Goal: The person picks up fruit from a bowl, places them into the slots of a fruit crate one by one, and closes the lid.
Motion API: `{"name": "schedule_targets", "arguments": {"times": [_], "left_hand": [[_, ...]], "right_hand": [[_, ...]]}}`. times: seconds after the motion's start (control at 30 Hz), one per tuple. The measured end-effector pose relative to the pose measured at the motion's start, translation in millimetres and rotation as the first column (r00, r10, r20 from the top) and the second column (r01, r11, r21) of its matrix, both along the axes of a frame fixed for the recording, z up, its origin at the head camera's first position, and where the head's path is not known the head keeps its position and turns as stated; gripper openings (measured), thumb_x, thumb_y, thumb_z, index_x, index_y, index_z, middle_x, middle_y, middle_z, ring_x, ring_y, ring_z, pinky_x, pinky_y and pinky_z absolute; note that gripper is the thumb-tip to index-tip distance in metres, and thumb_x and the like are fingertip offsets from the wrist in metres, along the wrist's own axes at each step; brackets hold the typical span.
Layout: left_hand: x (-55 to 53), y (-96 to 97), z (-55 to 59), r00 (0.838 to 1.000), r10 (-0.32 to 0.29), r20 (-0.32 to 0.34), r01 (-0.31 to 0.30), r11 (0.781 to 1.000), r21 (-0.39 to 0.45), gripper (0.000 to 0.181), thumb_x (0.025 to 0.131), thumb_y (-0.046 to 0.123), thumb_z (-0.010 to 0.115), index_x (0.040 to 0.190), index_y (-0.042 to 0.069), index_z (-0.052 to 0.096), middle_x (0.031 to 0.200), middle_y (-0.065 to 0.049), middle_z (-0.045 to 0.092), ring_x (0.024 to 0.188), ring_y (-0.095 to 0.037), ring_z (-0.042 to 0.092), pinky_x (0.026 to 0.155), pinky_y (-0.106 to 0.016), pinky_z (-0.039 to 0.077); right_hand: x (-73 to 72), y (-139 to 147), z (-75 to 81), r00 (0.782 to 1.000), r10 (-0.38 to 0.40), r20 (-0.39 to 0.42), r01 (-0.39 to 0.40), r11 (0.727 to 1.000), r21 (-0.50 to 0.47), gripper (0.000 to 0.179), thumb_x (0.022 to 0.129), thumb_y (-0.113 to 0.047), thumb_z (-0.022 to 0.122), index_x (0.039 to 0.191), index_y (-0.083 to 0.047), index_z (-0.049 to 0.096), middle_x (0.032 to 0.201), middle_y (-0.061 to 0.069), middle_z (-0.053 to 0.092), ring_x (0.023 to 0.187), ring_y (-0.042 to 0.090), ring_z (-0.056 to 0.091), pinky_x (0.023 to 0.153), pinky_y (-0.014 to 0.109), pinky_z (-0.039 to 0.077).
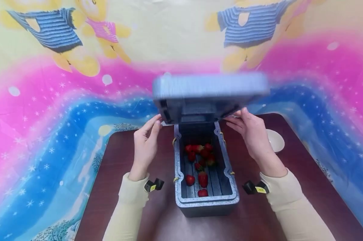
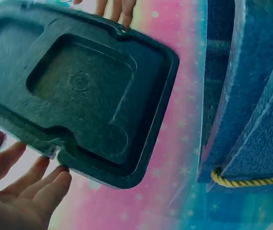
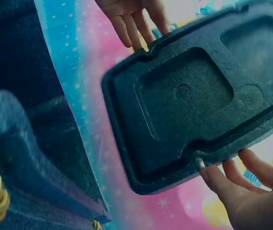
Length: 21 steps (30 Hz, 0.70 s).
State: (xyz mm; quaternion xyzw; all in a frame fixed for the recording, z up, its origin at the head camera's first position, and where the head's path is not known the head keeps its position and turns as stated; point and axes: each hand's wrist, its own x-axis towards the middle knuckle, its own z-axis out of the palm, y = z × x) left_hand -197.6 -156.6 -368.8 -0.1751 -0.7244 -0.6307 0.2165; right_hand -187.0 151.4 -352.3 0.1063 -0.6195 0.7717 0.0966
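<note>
A dark grey foam lid (image 1: 211, 87) hangs tilted over the far end of a matching long foam box (image 1: 177, 167), its recessed underside facing me. My left hand (image 1: 145, 147) holds the lid's left edge by the fingertips; in the left wrist view those fingers (image 2: 50, 189) meet the rim near a notch. On the opposite edge, my right hand (image 1: 256, 140) grips with its fingertips, and the right wrist view has its fingers (image 3: 218, 177) at the other notch. Inside the box lie several red strawberries (image 1: 203, 179), most of them toward the far end.
A small white bowl (image 1: 276, 140) sits on the dark red table (image 1: 121, 160), right of the box. Yellow rope loops (image 1: 174, 142) stick out along the box's sides. Behind the table hangs a colourful printed cloth (image 1: 57, 110).
</note>
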Motion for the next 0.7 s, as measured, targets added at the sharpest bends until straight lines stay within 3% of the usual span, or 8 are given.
{"name": "schedule_targets", "arguments": {"times": [0.1,0.17,0.23,0.3,0.4,0.5,0.6,0.7], "left_hand": [[-4.0,0.6,-2.7,0.999,-0.050,0.014,0.051,0.997,-0.058,0.042,0.110,0.028,0.045,0.139,0.003,0.061,0.136,-0.013,0.063,0.127,-0.023,0.059,0.106,-0.037,0.047],[-3.9,1.3,-6.5,0.995,-0.097,0.038,0.101,0.989,-0.112,0.050,0.111,0.038,0.036,0.147,0.007,0.053,0.142,-0.012,0.059,0.129,-0.024,0.057,0.107,-0.042,0.045],[-2.5,1.8,-14.4,0.986,-0.147,0.080,0.159,0.972,-0.171,0.057,0.111,0.044,0.027,0.156,0.011,0.040,0.150,-0.011,0.052,0.130,-0.027,0.056,0.108,-0.048,0.044],[1.2,3.4,-24.1,0.963,-0.234,0.136,0.256,0.951,-0.175,0.059,0.111,0.043,0.021,0.160,0.010,0.027,0.159,-0.011,0.039,0.139,-0.029,0.046,0.113,-0.052,0.036],[6.0,6.2,-43.0,0.924,-0.321,0.206,0.359,0.915,-0.185,0.059,0.111,0.037,0.015,0.163,0.009,0.008,0.169,-0.007,0.015,0.152,-0.025,0.020,0.121,-0.050,0.019],[10.2,9.0,-59.5,0.887,-0.384,0.255,0.425,0.896,-0.129,0.062,0.110,0.034,0.016,0.162,0.008,-0.003,0.170,-0.003,-0.002,0.155,-0.019,-0.001,0.123,-0.047,0.004],[14.6,11.4,-75.5,0.877,-0.397,0.271,0.435,0.895,-0.097,0.064,0.108,0.029,0.019,0.161,0.004,-0.008,0.169,-0.006,-0.009,0.154,-0.023,-0.006,0.122,-0.051,0.000],[18.4,15.0,-89.7,0.881,-0.380,0.281,0.421,0.902,-0.102,0.065,0.108,0.024,0.022,0.160,0.005,-0.011,0.169,-0.007,-0.012,0.154,-0.024,-0.010,0.122,-0.052,-0.002]], "right_hand": [[-2.7,0.0,-3.5,0.998,0.070,0.010,-0.067,0.987,-0.144,0.030,0.106,-0.036,0.052,0.119,-0.015,0.067,0.112,0.000,0.069,0.099,0.011,0.068,0.089,0.024,0.054],[-0.8,0.4,-7.0,0.995,0.094,0.025,-0.090,0.986,-0.141,0.032,0.105,-0.039,0.053,0.126,-0.018,0.065,0.115,-0.002,0.067,0.098,0.009,0.064,0.085,0.022,0.053],[4.9,3.0,-12.8,0.989,0.129,0.068,-0.125,0.991,-0.057,0.044,0.106,-0.043,0.049,0.139,-0.015,0.058,0.130,-0.002,0.061,0.109,0.007,0.058,0.089,0.020,0.047],[11.4,5.1,-20.7,0.984,0.149,0.101,-0.155,0.986,0.056,0.055,0.107,-0.043,0.045,0.153,-0.013,0.042,0.149,0.003,0.047,0.127,0.013,0.047,0.101,0.022,0.039],[19.7,6.9,-38.9,0.982,0.147,0.120,-0.173,0.956,0.237,0.061,0.110,-0.038,0.032,0.162,-0.010,0.020,0.166,0.006,0.022,0.147,0.021,0.024,0.112,0.025,0.026],[23.0,5.4,-60.1,0.986,0.136,0.099,-0.161,0.932,0.324,0.059,0.110,-0.030,0.031,0.162,-0.008,0.016,0.169,0.011,0.013,0.153,0.028,0.010,0.117,0.024,0.016],[27.0,3.2,-80.1,0.987,0.137,0.084,-0.159,0.919,0.361,0.057,0.110,-0.024,0.031,0.163,-0.011,0.014,0.169,0.010,0.010,0.153,0.026,0.006,0.111,0.012,0.016],[29.6,1.8,-95.9,0.987,0.142,0.070,-0.158,0.918,0.363,0.057,0.109,-0.019,0.030,0.164,-0.018,0.012,0.170,0.007,0.008,0.153,0.023,0.005,0.109,0.010,0.016]]}}
